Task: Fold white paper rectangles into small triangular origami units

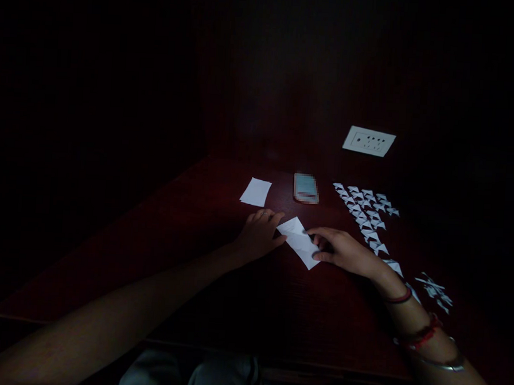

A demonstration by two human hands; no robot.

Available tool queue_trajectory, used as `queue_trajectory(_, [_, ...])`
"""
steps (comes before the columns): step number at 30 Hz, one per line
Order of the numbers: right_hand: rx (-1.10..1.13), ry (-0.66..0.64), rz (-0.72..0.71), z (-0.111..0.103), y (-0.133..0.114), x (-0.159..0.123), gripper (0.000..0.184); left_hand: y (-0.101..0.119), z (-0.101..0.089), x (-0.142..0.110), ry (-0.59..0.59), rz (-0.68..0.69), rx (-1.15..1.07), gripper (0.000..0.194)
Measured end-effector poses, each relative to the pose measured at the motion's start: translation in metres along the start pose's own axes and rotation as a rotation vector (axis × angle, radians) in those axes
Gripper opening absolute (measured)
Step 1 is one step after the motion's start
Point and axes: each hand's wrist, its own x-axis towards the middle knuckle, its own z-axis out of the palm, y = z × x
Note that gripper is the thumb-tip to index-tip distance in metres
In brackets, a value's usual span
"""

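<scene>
A small white sheet of paper [300,241], partly folded, lies on the dark red table [200,281] between my hands. My left hand [260,234] rests on the table with its fingers curled, the fingertips touching the paper's left edge. My right hand [343,251] presses on the paper's right side, thumb and forefinger pinched at its edge. Both hands are closed on the paper.
Several small folded white paper pieces [365,212] lie in rows to the right. More of them [433,289] sit by my right wrist. A blank white slip [256,192] and a phone [306,188] lie farther back. A white wall socket [369,141] is behind. The room is very dark.
</scene>
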Motion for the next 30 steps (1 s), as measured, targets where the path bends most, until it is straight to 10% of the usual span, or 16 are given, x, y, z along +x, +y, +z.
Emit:
queue_trajectory(14, [0.188,0.235,0.262,0.021,0.008,0.011,0.049,0.025,-0.011,0.002,0.076,-0.006,-0.277,0.04])
queue_trajectory(30, [0.166,0.321,0.231,0.028,0.004,0.014,0.048,0.026,-0.003,0.003,0.005,0.051,-0.233,0.054])
